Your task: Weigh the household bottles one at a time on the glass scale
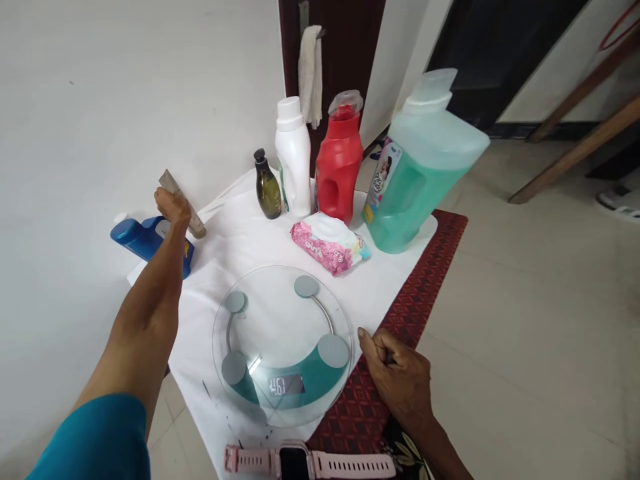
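Bare left arm [150,307] stretched forward from a teal fabric sleeve [95,440], elbow nearly straight, bare left hand [173,205] closed in a grip with knuckles up, bare right forearm [445,453] angled in from the lower right, bare right hand [403,380] loosely curled

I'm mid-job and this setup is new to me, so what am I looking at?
There's no robot: these are a person's bare hands, in one picture from a camera worn on the head, looking forward and down. The left hand grips a slim tube by the blue bottle. The right hand is curled, nothing visible in it. On the white cloth are a glass scale, a wipes pack and dark green, white, red and clear bottles.
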`<state>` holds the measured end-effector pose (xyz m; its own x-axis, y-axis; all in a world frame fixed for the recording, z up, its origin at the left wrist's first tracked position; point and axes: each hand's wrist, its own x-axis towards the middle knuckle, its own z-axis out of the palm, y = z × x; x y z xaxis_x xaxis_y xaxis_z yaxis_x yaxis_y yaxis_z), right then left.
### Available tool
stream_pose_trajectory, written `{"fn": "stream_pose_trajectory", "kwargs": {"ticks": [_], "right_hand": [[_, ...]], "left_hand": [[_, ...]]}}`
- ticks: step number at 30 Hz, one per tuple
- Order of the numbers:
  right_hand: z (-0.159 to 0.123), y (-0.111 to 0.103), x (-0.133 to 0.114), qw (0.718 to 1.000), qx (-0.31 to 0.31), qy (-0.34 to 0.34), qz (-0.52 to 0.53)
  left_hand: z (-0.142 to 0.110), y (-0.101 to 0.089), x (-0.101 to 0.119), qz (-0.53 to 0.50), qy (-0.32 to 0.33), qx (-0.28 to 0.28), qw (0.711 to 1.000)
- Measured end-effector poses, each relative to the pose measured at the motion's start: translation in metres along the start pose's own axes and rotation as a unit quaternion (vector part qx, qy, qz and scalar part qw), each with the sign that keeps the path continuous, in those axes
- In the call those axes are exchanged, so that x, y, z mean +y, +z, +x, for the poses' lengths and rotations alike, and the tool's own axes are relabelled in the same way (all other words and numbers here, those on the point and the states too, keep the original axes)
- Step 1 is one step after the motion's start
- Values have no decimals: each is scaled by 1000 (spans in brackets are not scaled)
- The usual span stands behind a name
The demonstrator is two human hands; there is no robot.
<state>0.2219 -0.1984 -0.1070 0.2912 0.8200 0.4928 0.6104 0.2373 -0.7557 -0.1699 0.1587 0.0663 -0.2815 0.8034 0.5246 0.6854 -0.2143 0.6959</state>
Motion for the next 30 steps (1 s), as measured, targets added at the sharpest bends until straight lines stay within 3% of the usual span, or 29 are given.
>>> {"fn": "stream_pose_trajectory", "kwargs": {"ticks": [3, 6, 9, 11, 13, 15, 18, 22, 26, 30], "right_hand": [[2, 0, -2, 1000, 12, -18, 2], [4, 1, -3, 999, 19, -33, 2], [5, 2, -4, 998, 24, -50, 2], [5, 2, -3, 998, 29, -58, 1], [4, 3, -2, 997, 34, -63, 0], [4, 4, 0, 997, 40, -68, 1], [3, 5, 1, 996, 47, -75, 7], [3, 5, 1, 996, 55, -75, 14], [3, 5, 2, 995, 59, -76, 15], [3, 5, 2, 995, 59, -77, 19]], "left_hand": [[-2, -3, 8, 39, -91, 101, 990], [-3, -13, 21, 62, -111, 149, 981], [-5, -21, 39, 72, -65, 168, 981], [-7, -17, 51, 65, 24, 164, 984], [-10, 1, 63, 35, 114, 122, 985], [-15, 32, 74, 0, 135, 44, 990], [-23, 89, 89, -25, 61, -75, 995], [-28, 143, 103, -58, -12, -139, 988], [-28, 156, 105, -58, -14, -106, 993], [-39, 141, 96, -62, -6, -43, 997]]}}
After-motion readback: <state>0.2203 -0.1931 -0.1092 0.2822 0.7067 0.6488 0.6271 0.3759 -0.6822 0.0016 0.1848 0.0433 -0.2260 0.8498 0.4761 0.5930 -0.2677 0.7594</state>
